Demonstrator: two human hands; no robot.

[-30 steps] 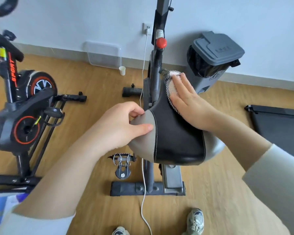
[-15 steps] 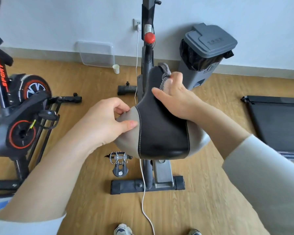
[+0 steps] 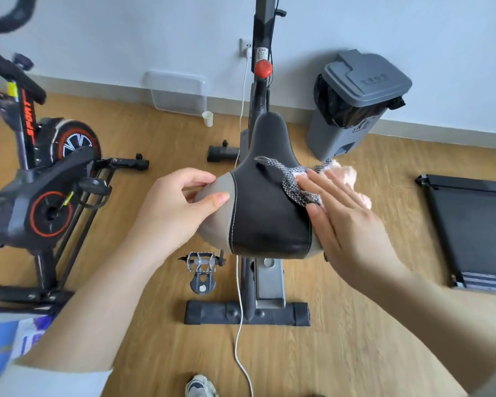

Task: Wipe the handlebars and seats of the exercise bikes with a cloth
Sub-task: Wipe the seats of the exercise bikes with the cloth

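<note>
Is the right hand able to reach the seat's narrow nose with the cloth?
Probably yes: the right hand presses the cloth on the seat, and its nose ahead lies bare.

Most of the cloth (image 3: 301, 184) lies hidden under the right grip (image 3: 347, 222). Only a checked strip by its fingertips and a pink fluffy edge beyond them show. That grip also covers the right flank of the seat (image 3: 269, 213). The left grip (image 3: 178, 207) curls round the seat's grey left edge, with some fingers out of sight beneath. Far left of it, a second bike's handlebar (image 3: 9, 21) is blurred and cut by the frame edge. Ahead of both grips the upright post (image 3: 265, 24) runs off the top, its sticker too small to read. Beyond the right grip, the lettering on the bin lid (image 3: 367, 75) is illegible. The treadmill (image 3: 476, 224) to its right is cropped.
</note>
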